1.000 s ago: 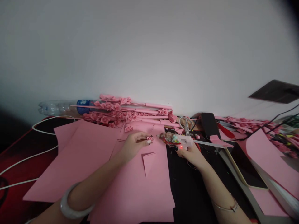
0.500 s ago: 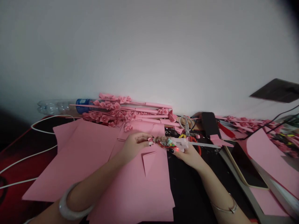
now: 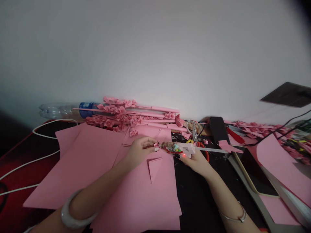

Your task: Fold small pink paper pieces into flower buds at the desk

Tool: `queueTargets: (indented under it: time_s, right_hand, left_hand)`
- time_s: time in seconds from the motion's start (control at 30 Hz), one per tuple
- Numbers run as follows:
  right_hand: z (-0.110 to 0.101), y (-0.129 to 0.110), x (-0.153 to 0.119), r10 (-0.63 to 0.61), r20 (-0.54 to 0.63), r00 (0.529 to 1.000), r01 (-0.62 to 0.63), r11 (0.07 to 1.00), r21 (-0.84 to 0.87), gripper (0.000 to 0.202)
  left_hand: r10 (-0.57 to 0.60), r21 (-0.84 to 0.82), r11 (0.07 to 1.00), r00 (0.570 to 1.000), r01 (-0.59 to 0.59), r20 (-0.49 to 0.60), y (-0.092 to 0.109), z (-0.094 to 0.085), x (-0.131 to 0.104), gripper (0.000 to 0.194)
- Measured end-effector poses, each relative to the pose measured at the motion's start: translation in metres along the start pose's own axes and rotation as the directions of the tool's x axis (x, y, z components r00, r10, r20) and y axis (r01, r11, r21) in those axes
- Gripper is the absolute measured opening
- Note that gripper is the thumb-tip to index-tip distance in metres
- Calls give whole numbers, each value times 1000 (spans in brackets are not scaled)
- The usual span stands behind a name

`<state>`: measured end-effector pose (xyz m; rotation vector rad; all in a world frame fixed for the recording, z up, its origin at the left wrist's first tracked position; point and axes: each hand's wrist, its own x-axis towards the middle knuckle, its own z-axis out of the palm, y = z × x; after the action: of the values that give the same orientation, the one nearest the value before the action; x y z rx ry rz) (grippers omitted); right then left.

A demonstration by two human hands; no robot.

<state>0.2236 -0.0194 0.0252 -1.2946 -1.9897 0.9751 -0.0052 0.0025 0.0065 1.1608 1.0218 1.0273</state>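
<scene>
My left hand pinches a small folded pink paper piece between thumb and fingertips. My right hand is wrapped round a hot glue gun decorated with colourful beads, its small red light glowing. The gun's nozzle end points left and meets the paper piece or lies very close to it; I cannot tell which. A long whitish glue stick runs out of its back. Just below my left hand, a folded pink paper triangle rests on large pink sheets.
Pink paper flowers lie in bundles along the wall, with a plastic bottle at their left. Scissors and a black phone lie behind my right hand. A second phone is at the right. A white cable curves at the left.
The glue gun has rolled slightly in my right hand. My left hand keeps its pinch in almost the same place.
</scene>
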Motion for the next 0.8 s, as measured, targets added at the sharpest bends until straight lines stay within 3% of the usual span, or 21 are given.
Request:
queueTargets:
  time_s: [0.27,0.4,0.53,0.8]
  right_hand:
    - [0,-1,0,-55,-18,998,54,998,-45,28]
    - [0,-3,1,-99,4,995,99,987,-126,22]
    - [1,-6,1,-70,-15,997,64,966,-250,13]
    - [0,-13,-2,-44,-44,998,24,925,-380,13]
  left_hand:
    - [0,8,1000,1000,0,-6,-1,0,0,15]
    - [57,50,997,998,-57,2,-4,-1,1,12]
    - [100,107,989,995,-101,8,-7,-2,0,9]
    - [72,105,992,997,-69,-31,-4,-3,1,8]
